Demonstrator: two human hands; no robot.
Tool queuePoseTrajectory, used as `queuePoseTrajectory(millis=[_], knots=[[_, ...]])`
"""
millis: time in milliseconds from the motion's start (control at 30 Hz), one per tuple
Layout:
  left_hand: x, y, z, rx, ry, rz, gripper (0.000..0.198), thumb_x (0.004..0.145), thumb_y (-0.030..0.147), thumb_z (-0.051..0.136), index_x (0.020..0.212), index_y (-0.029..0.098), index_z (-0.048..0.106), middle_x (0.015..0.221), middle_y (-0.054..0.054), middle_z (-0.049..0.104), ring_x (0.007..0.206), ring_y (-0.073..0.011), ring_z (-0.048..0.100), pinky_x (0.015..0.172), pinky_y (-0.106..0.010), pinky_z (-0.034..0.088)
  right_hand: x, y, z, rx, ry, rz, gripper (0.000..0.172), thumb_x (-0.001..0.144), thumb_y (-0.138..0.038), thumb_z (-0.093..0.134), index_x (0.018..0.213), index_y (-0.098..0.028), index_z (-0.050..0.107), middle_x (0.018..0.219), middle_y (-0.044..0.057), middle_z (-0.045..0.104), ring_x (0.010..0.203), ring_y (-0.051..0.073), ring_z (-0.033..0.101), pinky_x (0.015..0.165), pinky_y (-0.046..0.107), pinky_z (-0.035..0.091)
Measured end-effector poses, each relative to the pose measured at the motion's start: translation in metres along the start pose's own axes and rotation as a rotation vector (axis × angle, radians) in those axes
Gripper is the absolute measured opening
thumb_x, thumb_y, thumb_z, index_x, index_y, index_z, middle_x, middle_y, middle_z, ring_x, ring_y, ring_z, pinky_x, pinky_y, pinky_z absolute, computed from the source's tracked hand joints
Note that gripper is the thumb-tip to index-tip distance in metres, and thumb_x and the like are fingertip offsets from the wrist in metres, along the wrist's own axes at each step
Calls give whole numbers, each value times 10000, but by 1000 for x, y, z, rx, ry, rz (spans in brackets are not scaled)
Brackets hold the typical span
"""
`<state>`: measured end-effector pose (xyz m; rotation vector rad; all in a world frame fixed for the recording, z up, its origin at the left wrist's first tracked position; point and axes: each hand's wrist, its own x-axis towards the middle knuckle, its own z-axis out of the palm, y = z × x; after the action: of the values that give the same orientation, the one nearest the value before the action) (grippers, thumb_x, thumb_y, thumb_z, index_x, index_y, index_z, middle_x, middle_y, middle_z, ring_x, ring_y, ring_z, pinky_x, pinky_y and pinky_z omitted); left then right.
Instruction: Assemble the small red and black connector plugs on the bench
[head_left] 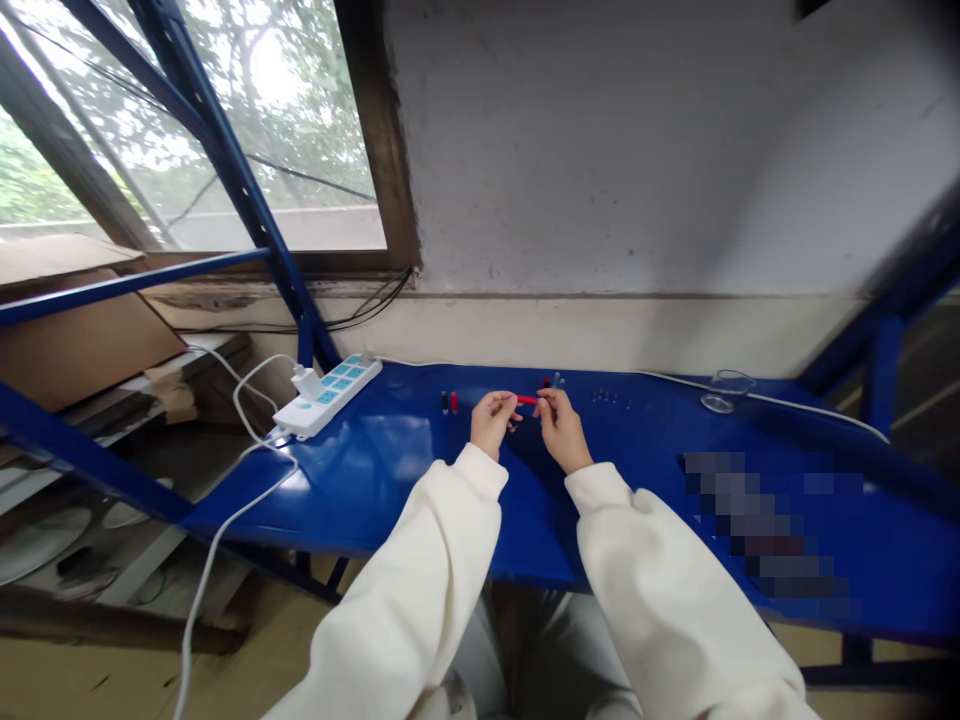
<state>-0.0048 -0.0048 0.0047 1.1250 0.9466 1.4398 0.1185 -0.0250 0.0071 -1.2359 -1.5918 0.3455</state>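
Observation:
A small red rod point(527, 400) lies level between my two hands above the blue table. My left hand point(493, 420) pinches its left end, and my right hand point(561, 428) pinches its right end. Left of my hands, a short black piece point(444, 402) and a short red piece point(454, 402) stand side by side on the table. Just behind my right hand are another dark red piece point(546, 382) and a few small clear or grey pieces point(556, 380). Several tiny clear parts point(604, 397) sit further right.
A white power strip point(330, 395) with a plug and cable lies at the table's left end. A clear glass container point(718, 402) stands at the back right. Something pixelated point(765, 530) covers part of the blue table point(360, 500) on the right.

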Motion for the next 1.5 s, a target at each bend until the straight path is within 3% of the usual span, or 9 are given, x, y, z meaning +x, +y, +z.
queuePoseTrajectory(millis=[167,433,667,800,933,1033,1133,1233,1500], knots=[[-3,-1,2,97,-96,40,270,662,358,614,796,144,519,723,-38,613,510,-73,541,489,-197,414,1,3,1,-68,-3,116,326,855,-336,267,1044,-146,452,716,40,584,635,144,557,646,261,417],[-7,-7,5,459,-23,338,177,712,324,561,790,165,560,732,-21,589,572,-73,518,585,-215,435,0,3,1,-199,-116,193,366,862,-361,245,1079,-161,462,822,73,615,714,173,583,681,279,415],[-9,-1,10,591,-53,420,146,753,300,516,821,176,553,760,-22,605,615,-88,530,626,-226,433,1,4,0,-191,-67,171,397,866,-388,218,1058,-164,483,877,90,618,727,176,582,686,284,413],[2,20,10,759,-177,501,117,757,279,518,808,184,565,770,-15,604,674,-105,531,678,-246,422,1,6,1,-147,-12,156,413,867,-407,200,1046,-166,485,831,77,617,676,168,575,641,273,412],[27,64,2,1072,-339,577,86,712,273,584,746,195,599,860,-23,604,868,-165,510,808,-321,355,1,3,-1,-132,-7,115,421,868,-418,203,1077,-167,468,804,66,617,679,164,576,651,271,409],[50,96,-9,1275,-318,528,71,692,259,607,738,205,613,947,-26,582,967,-209,464,861,-399,272,1,1,-2,-160,-5,105,417,861,-420,231,1088,-163,469,854,78,619,715,165,579,684,277,407],[68,109,-23,1411,-250,397,76,669,253,624,721,198,625,980,-45,564,1003,-243,430,858,-432,235,2,1,-2,-175,-22,112,405,857,-416,251,1079,-162,477,862,80,622,713,162,581,674,269,407],[75,101,-38,1508,-260,308,72,647,251,635,688,192,629,955,-54,568,1004,-259,418,852,-439,229,2,1,-1,-174,-66,100,385,857,-406,267,1060,-167,489,840,71,628,707,158,583,666,258,407],[74,71,-63,1617,-326,252,48,636,224,620,663,186,632,914,-60,570,978,-267,437,838,-459,246,1,1,0,-177,-72,77,363,858,-390,270,1022,-171,510,758,53,624,676,153,580,653,247,409]])
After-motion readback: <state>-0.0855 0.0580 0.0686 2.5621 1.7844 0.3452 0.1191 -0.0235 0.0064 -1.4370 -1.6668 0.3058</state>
